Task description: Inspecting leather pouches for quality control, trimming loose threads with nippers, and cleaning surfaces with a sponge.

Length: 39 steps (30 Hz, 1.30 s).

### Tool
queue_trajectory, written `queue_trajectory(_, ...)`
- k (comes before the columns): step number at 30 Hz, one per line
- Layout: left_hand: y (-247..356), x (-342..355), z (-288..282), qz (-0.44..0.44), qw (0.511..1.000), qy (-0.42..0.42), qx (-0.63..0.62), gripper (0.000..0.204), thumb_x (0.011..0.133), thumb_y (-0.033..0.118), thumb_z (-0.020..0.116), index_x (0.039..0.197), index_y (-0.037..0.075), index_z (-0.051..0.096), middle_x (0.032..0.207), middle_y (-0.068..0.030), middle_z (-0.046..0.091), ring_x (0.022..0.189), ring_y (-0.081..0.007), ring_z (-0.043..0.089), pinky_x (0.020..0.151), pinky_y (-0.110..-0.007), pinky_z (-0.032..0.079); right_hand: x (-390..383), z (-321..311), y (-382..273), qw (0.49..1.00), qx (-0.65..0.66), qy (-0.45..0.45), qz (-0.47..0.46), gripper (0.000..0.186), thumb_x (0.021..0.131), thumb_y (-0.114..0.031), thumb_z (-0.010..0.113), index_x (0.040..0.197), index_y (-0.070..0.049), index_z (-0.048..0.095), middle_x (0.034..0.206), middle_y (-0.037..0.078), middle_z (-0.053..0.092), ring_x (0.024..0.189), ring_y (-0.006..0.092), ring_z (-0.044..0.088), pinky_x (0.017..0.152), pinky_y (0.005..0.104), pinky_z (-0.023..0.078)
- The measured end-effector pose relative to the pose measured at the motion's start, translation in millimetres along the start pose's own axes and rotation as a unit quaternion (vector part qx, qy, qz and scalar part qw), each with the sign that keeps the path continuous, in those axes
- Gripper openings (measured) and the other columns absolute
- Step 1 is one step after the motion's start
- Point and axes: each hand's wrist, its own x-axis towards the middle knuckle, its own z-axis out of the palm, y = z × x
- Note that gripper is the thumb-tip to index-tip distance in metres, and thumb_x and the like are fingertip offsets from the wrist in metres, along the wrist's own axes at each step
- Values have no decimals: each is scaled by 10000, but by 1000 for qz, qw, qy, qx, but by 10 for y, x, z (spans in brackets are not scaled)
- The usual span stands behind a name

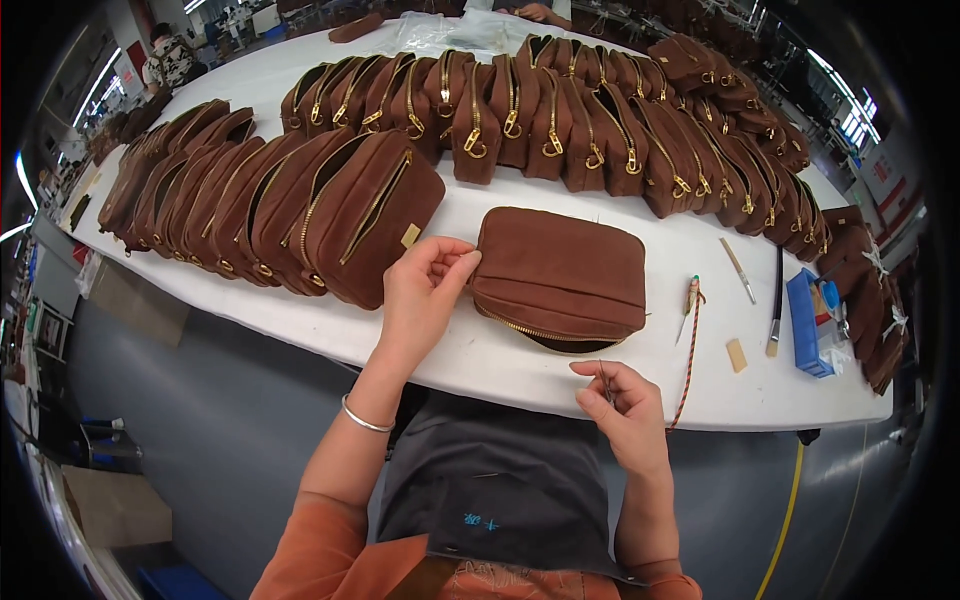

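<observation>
A brown zippered pouch (560, 262) lies on the white-covered table in front of me, its gold zipper facing me and partly undone. At its upper left edge, my left hand (425, 290) is closed, thumb and forefinger pinching the pouch's edge; whether a thread is also between them is too small to tell. Just below the pouch's near right side, my right hand (630, 408) is closed around small dark metal thread snips (606, 382). The snips are mostly hidden by the fingers and stand apart from the pouch.
Rows of similar brown pouches (380, 225) line the left and far sides of the table (470, 365). To the right lie a pointed tool with a red cord (692, 292), brushes (776, 310), a tan block (736, 355) and a blue bin (803, 325). Another person's hand (535, 13) shows beyond.
</observation>
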Motion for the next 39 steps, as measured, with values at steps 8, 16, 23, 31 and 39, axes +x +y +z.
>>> queue_trajectory(8, -6, 50, -22, 77, 987, -41, 136, 179, 1007, 169, 617, 944, 2, 605, 776, 44, 580, 689, -41, 492, 616, -222, 422, 3, 19, 95, 1000, -25, -18, -3, 298, 913, -75, 721, 1191, 18, 667, 825, -50, 587, 750, 20, 497, 702, 182, 420)
queue_trajectory(16, 240, -581, -90, -171, 936, -195, -239, 233, 1051, 267, 540, 954, 56, 543, 741, 45, 431, 645, -61, 373, 582, -208, 354, -29, -205, 49, 995, 95, 40, 21, 294, 945, -80, 668, 1220, 20, 641, 781, -55, 523, 569, -12, 378, 478, 160, 289)
queue_trajectory(23, 287, -845, -188, -179, 912, -155, -336, 236, 1060, 281, 521, 961, 67, 537, 782, 27, 463, 682, -59, 402, 606, -216, 389, -12, -267, 119, 992, 107, 66, 7, 322, 952, -118, 669, 1225, 44, 617, 795, -39, 527, 527, -11, 344, 443, 166, 266)
queue_trajectory(31, 279, -1009, -695, -178, 961, -164, -135, 263, 1023, 238, 588, 857, 39, 547, 783, -4, 537, 633, -71, 442, 569, -243, 396, -88, -252, 153, 992, 99, 71, 18, 279, 962, -126, 660, 1182, 44, 635, 735, -54, 525, 508, -8, 350, 439, 173, 266)
queue_trajectory(39, 340, -1098, -723, -58, 965, -109, 233, 150, 876, 50, 741, 999, -16, 687, 929, -106, 690, 774, -141, 664, 698, -270, 524, -86, -82, 231, 994, 61, 66, 55, 227, 994, -157, 633, 1098, 43, 664, 630, -51, 530, 488, 6, 410, 437, 190, 285)
